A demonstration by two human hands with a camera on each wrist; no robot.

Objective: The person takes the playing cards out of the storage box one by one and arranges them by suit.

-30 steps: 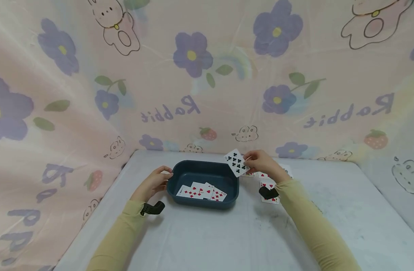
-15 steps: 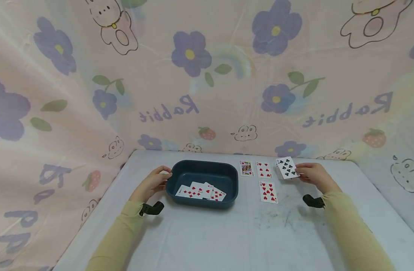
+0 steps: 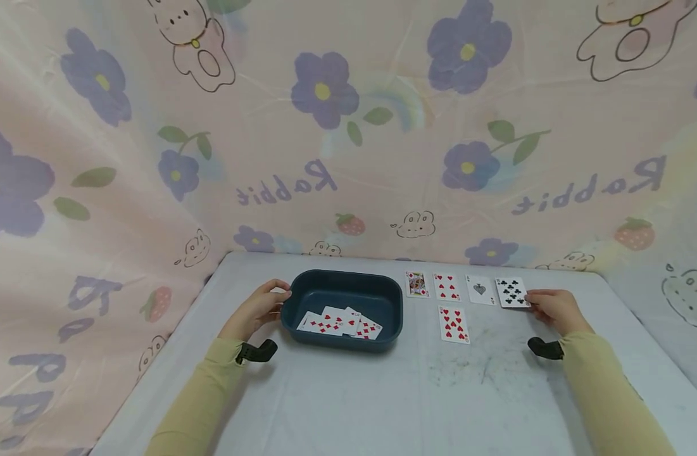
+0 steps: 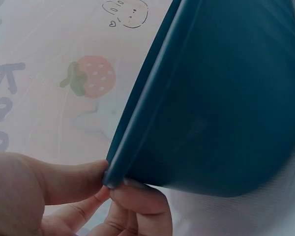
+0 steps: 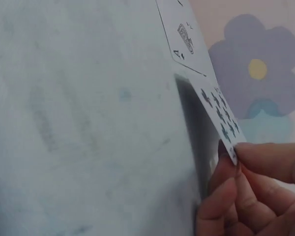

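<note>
My left hand (image 3: 261, 306) pinches the left rim of a dark blue rectangular basin (image 3: 302, 340); the left wrist view shows thumb and curled finger at the rim (image 4: 137, 118). Inside the basin lie several red-suited playing cards (image 3: 332, 320), overlapping face up. At the right, my right hand (image 3: 558, 309) pinches the edge of a clubs playing card (image 3: 512, 292) between thumb and fingers. In the right wrist view the clubs card (image 5: 221, 113) is tilted, its held edge raised over a shadow. Just left of it lies the ace of spades (image 3: 480, 290).
Further left in the same row lie a red six card (image 3: 447, 287) and a red face card (image 3: 417, 285). A hearts card (image 3: 454, 325) lies in front of them. A white cloth covers the table (image 3: 371, 399); a printed curtain (image 3: 382, 152) hangs behind.
My right hand has carried the clubs card from above the basin's right rim, rightward past the ace, to the right end of the row. The left hand stays on the basin.
</note>
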